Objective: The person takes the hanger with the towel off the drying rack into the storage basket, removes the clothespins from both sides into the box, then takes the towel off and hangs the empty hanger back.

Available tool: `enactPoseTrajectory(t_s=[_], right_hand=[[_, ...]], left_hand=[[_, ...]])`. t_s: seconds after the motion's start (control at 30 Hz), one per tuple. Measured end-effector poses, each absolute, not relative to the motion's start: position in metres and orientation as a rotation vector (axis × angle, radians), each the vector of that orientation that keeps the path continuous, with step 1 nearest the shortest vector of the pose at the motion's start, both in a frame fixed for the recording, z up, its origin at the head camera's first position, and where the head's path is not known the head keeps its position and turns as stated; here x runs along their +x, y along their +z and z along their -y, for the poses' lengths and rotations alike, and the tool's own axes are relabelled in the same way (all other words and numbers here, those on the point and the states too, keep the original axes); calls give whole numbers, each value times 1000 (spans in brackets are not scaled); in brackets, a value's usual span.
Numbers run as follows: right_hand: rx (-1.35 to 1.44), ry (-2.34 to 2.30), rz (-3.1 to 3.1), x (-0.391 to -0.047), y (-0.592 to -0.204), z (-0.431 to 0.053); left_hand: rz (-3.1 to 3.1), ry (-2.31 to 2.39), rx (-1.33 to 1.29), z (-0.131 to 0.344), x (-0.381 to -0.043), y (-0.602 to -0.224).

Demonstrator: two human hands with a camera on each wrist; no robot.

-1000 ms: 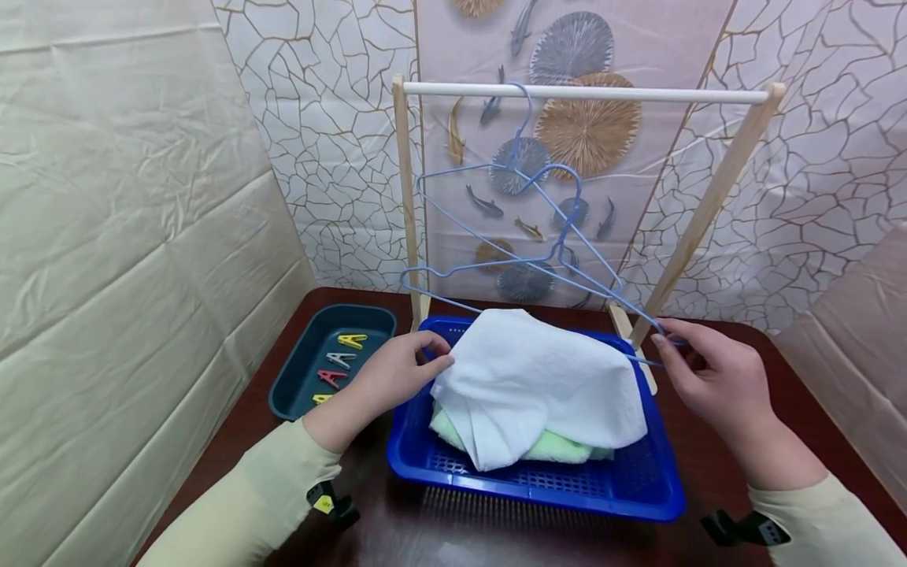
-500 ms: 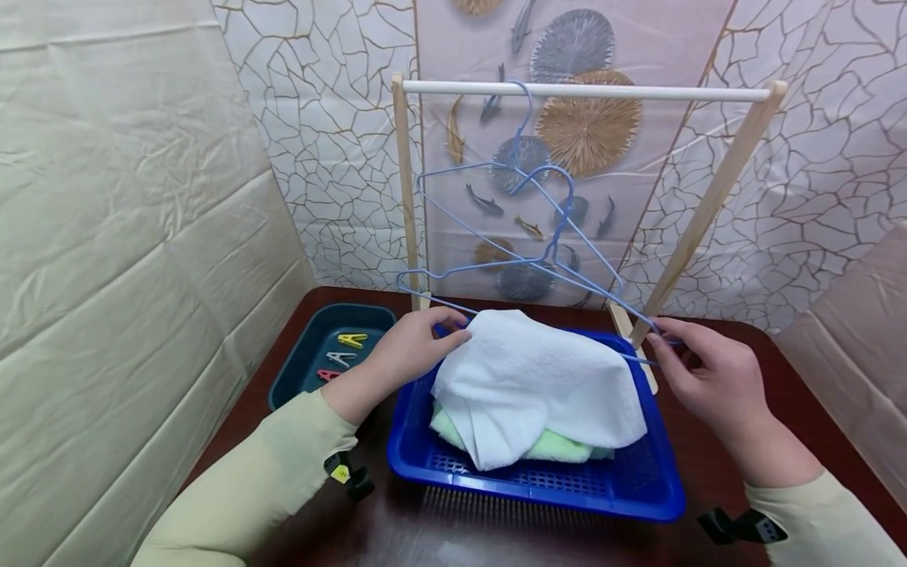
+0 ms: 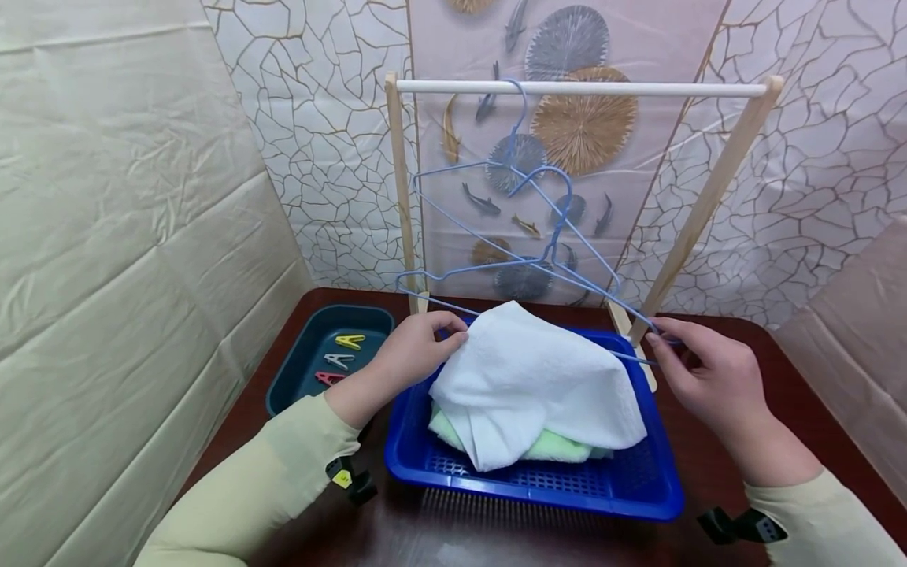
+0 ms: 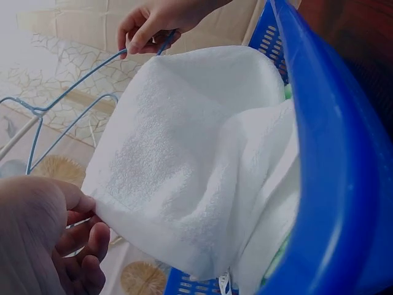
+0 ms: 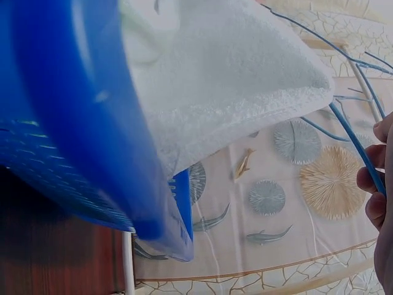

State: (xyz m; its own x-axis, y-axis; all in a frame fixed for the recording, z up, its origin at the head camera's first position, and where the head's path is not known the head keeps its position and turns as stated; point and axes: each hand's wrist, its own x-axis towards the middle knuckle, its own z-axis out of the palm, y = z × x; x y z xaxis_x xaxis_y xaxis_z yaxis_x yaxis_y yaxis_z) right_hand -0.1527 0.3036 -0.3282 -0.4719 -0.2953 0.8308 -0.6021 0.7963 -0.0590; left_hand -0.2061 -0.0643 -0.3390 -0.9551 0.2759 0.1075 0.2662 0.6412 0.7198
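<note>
A white towel (image 3: 538,378) lies heaped in the blue basket (image 3: 531,494), with a light green cloth (image 3: 560,447) under it. My left hand (image 3: 418,346) pinches the towel's upper left edge between thumb and finger, clearest in the left wrist view. My right hand (image 3: 716,386) grips the right end of a blue wire hanger (image 5: 357,144). That hanger stands tilted behind the towel, its hook up. Its lower bar passes behind the towel's raised top edge, so the middle of the bar is hidden.
A wooden rack (image 3: 697,213) with a white rail (image 3: 638,90) stands behind the basket. A second blue hanger (image 3: 512,146) hangs from the rail. At the left, a dark green tray (image 3: 312,346) holds yellow (image 3: 350,342), white (image 3: 338,361) and red (image 3: 328,378) clothespins.
My left hand has moved up and right to the towel's upper left edge. The towel's top has risen to a peak. The held hanger has shifted slightly left.
</note>
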Motion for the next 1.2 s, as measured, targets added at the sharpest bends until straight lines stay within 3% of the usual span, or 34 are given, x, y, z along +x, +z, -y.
enactPoseTrajectory(t_s=[1.2], right_hand=[[611, 465, 2114, -151, -333, -311]], left_hand=[[-2804, 798, 625, 63, -197, -361]])
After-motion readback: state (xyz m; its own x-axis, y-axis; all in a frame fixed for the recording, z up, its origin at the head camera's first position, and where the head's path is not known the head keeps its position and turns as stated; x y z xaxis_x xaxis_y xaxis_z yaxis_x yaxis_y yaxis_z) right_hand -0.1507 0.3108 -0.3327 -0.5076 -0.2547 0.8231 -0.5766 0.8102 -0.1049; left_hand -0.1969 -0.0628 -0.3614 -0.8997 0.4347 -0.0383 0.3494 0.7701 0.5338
